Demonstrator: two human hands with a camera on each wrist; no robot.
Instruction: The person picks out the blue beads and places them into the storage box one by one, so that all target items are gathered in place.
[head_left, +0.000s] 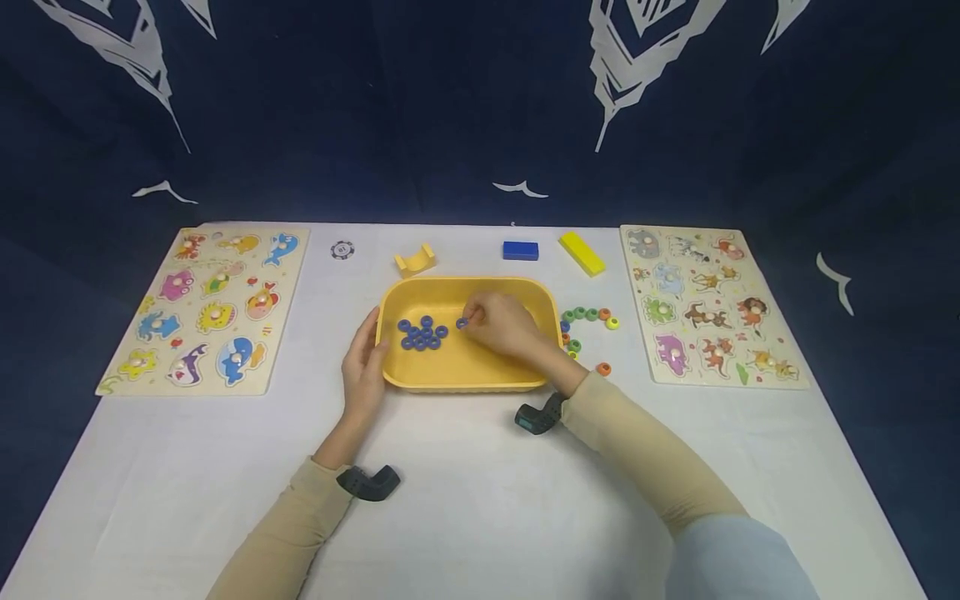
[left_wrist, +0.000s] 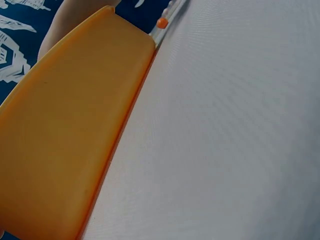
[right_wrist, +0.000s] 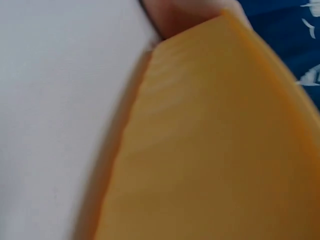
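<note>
A yellow tray (head_left: pixel 465 382) stands on the table with several blue beads (head_left: pixel 422 337) grouped in its left half. My left hand (head_left: pixel 363 375) grips the tray's left end, the thumb at the rim and the fingers along the outer wall. Over the tray's middle, my right hand (head_left: pixel 498 323) pinches a single blue bead (head_left: pixel 461 322) between thumb and fingertips. Both wrist views mostly show the tray's outer side (left_wrist: pixel 75 125); the beads inside are hidden there. Part of the left hand (right_wrist: pixel 195 15) appears past the tray in the right wrist view.
Green beads (head_left: pixel 580 313) and orange beads (head_left: pixel 603 368) lie right of the tray. Behind it are a yellow arch block (head_left: pixel 416 261), a blue block (head_left: pixel 521 251), a yellow block (head_left: pixel 582 253) and a poker chip (head_left: pixel 342 250). Animal puzzle boards (head_left: pixel 206 312) (head_left: pixel 708 308) flank both sides.
</note>
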